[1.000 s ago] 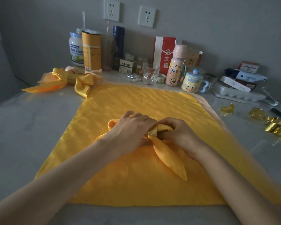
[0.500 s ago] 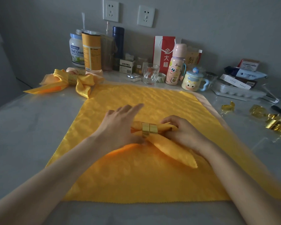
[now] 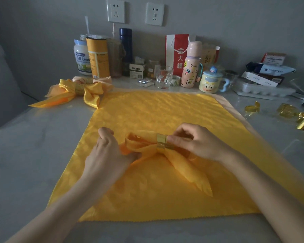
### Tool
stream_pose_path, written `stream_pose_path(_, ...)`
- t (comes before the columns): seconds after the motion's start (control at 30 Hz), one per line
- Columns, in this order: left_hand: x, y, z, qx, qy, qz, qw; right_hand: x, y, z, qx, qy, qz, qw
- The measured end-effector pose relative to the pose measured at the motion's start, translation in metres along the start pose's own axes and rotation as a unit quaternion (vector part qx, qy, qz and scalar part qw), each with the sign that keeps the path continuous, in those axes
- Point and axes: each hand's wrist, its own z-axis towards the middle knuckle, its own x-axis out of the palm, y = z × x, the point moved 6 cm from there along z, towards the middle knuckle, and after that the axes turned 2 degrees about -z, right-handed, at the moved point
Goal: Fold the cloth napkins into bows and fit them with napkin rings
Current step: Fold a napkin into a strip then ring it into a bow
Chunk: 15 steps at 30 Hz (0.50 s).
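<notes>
While leaning in from the near edge, pinching the gold napkin ring (image 3: 162,142) at its right side with the thumb and curled fingers of the right hand (image 3: 200,146). Ring sitting around the middle of the folded napkin (image 3: 142,146), at the centre of the scene. With the left hand (image 3: 107,155), fingers curled, gripping the left loop of this napkin at its near side, thumb pressing on the fabric. Right loop hidden under the right hand; cannot tell its shape. One pointed tail lying flat, reaching toward the near right.

Beneath, spread flat, a big yellow cloth (image 3: 156,111) on a pale grey table (image 3: 25,146), with a peach cloth (image 3: 225,102) showing at its far right border. At the far left, just beside the corner of the yellow cloth, a finished bow (image 3: 89,90), ringed at its middle. At the right, well apart from the hands, several loose gold rings (image 3: 302,118).

Along the far wall, a row of things: white jar (image 3: 81,57), orange canister (image 3: 97,57), dark blue flask (image 3: 126,48), glass mug (image 3: 164,77), red paper bag (image 3: 176,53), pink bottle (image 3: 190,67), yellow lidded cup (image 3: 210,82), clear egg tray (image 3: 263,90). Above them, two white sockets (image 3: 115,11) on the grey wall. Dim light in the room.
</notes>
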Motion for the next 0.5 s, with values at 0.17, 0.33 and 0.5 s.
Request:
stream_pose_path(0.17,-0.011,-0.002,0.005,-0.011,-0.048,0.075,0.996,0.008,0.009,-0.001,-0.044,-0.013,-0.072,0.996)
stream_pose_path(0.33,-0.005,-0.010,0.005,0.058,-0.048,0.043,0.996,0.016,0.016,-0.002,-0.040,-0.032,-0.118,0.992)
stream_pose_path(0.5,-0.001,-0.017,-0.001,0.113,-0.042,-0.027,0.992,0.004,0.007,0.002,-0.016,-0.116,-0.019,0.993)
